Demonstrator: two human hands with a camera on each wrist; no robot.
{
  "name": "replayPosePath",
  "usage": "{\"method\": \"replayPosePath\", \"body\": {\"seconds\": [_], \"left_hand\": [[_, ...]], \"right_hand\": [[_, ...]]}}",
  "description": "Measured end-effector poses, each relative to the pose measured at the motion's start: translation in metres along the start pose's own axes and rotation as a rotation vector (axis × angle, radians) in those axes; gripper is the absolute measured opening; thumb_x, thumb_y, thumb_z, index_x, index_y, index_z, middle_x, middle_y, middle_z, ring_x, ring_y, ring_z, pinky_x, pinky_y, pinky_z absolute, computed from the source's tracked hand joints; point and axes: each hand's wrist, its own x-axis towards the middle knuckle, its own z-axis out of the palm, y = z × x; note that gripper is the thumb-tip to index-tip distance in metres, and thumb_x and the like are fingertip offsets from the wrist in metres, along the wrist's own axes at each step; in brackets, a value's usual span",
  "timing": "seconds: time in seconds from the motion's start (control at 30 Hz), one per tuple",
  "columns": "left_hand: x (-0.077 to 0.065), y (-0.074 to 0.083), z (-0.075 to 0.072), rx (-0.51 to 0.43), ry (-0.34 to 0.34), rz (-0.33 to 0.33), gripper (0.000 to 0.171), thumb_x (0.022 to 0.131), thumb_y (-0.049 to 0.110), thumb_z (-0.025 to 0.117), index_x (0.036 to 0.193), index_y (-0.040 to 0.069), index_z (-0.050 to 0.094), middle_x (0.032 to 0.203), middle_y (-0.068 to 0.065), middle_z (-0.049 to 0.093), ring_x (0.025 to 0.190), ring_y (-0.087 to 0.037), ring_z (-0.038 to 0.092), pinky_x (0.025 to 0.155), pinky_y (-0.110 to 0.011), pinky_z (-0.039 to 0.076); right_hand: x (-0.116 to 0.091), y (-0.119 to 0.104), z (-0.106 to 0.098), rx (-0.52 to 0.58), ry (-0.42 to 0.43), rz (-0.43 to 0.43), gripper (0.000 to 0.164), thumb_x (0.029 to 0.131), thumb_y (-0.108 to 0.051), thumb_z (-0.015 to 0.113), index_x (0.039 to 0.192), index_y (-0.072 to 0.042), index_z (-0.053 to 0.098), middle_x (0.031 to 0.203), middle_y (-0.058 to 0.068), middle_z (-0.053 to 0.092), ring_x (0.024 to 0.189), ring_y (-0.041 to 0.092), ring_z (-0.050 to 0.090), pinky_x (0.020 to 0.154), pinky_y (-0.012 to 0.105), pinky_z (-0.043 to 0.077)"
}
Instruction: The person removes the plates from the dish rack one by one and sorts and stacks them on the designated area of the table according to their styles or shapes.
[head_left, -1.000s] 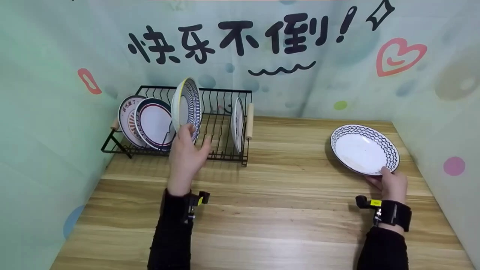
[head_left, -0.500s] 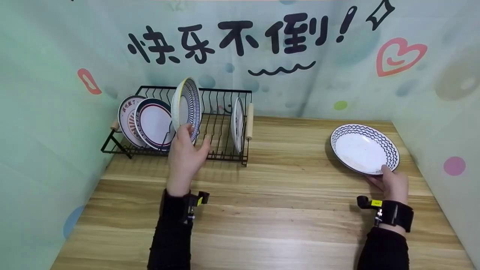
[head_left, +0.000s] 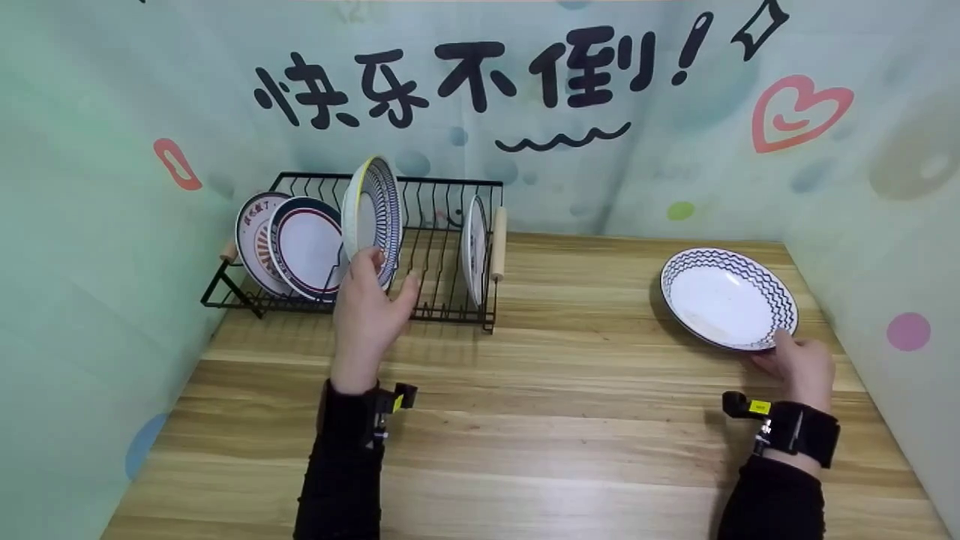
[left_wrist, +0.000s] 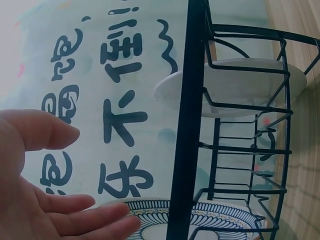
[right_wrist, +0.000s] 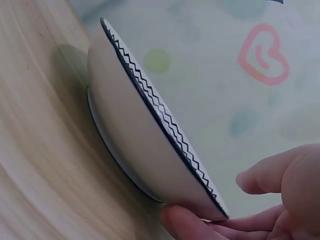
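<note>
Gently, right hand (head_left: 808, 369): thumb clear, fingers under white zigzag-patterned round bowl (head_left: 726, 301); avoid tipping.
Left hand (head_left: 366, 322): straight-fingered; steady yellow-rimmed round bowl (head_left: 367, 214) lightly.

You are facing a wood-grained table (head_left: 555, 450) that is carrying a black wire dish rack (head_left: 442, 315) toward your eleven o'clock, while a white zigzag-patterned bowl (head_left: 724, 301) is resting on the table toward your one o'clock.

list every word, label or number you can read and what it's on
"快乐不倒!" on the backdrop.
Another line of backdrop characters, left wrist view: partly blocked, not surely readable.
Characters on the leftmost plate: too small.
Yellow label on each wrist strap: too small.
</note>
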Motion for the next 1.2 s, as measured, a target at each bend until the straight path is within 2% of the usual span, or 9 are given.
{"method": "replayPosePath", "body": {"seconds": [0.03,0.13,0.33,0.43,0.57,0.77,1.2], "left_hand": [[0.000,0.000,0.000,-0.001,0.007,0.006,0.058,0.088,0.027,0.071,0.127,-0.010,0.050,0.118,-0.027,0.060,0.106,-0.041,0.058,0.091,-0.052,0.049],[0.000,0.000,-0.001,-0.006,0.026,0.022,0.057,0.088,0.026,0.072,0.126,-0.010,0.049,0.118,-0.027,0.059,0.106,-0.040,0.057,0.091,-0.052,0.050],[-0.001,0.001,-0.003,-0.016,0.045,0.031,0.057,0.087,0.023,0.072,0.127,-0.010,0.048,0.117,-0.027,0.058,0.106,-0.040,0.057,0.091,-0.052,0.050],[-0.001,0.001,-0.005,-0.014,0.054,0.030,0.056,0.087,0.023,0.071,0.126,-0.009,0.048,0.117,-0.027,0.059,0.106,-0.040,0.057,0.091,-0.053,0.050],[0.000,0.000,-0.007,-0.029,0.077,0.033,0.056,0.087,0.022,0.072,0.126,-0.009,0.048,0.116,-0.028,0.060,0.105,-0.040,0.059,0.091,-0.053,0.049],[0.000,-0.002,-0.010,-0.056,0.095,0.036,0.058,0.087,0.023,0.071,0.128,-0.012,0.047,0.117,-0.027,0.059,0.107,-0.039,0.057,0.095,-0.050,0.047],[0.002,-0.008,-0.012,-0.045,0.149,0.036,0.057,0.085,0.022,0.071,0.126,-0.011,0.048,0.114,-0.027,0.058,0.103,-0.039,0.057,0.089,-0.051,0.049]], "right_hand": [[-0.001,0.000,-0.001,-0.024,0.013,-0.007,0.067,0.098,-0.039,0.035,0.136,0.014,0.046,0.122,0.029,0.061,0.125,0.043,0.050,0.110,0.051,0.032],[-0.001,-0.001,-0.002,-0.031,0.031,-0.013,0.065,0.098,-0.038,0.034,0.140,0.011,0.044,0.129,0.031,0.057,0.130,0.047,0.042,0.109,0.054,0.032],[0.000,-0.005,-0.003,-0.040,0.069,-0.029,0.066,0.099,-0.037,0.033,0.143,0.011,0.040,0.138,0.033,0.048,0.130,0.046,0.040,0.110,0.054,0.033],[-0.001,-0.007,-0.003,-0.050,0.078,-0.033,0.067,0.099,-0.037,0.032,0.144,0.011,0.038,0.146,0.033,0.039,0.131,0.045,0.038,0.110,0.054,0.033],[-0.003,-0.012,-0.004,-0.074,0.112,-0.055,0.067,0.098,-0.035,0.032,0.145,0.012,0.035,0.146,0.032,0.039,0.129,0.044,0.039,0.108,0.054,0.034],[-0.005,-0.017,-0.006,-0.050,0.138,-0.070,0.070,0.099,-0.037,0.033,0.152,0.008,0.023,0.152,0.029,0.034,0.139,0.045,0.032,0.114,0.053,0.028],[-0.005,-0.025,0.000,-0.006,0.173,-0.177,0.068,0.100,-0.036,0.040,0.151,0.007,0.026,0.152,0.027,0.034,0.138,0.042,0.035,0.114,0.048,0.030]]}}
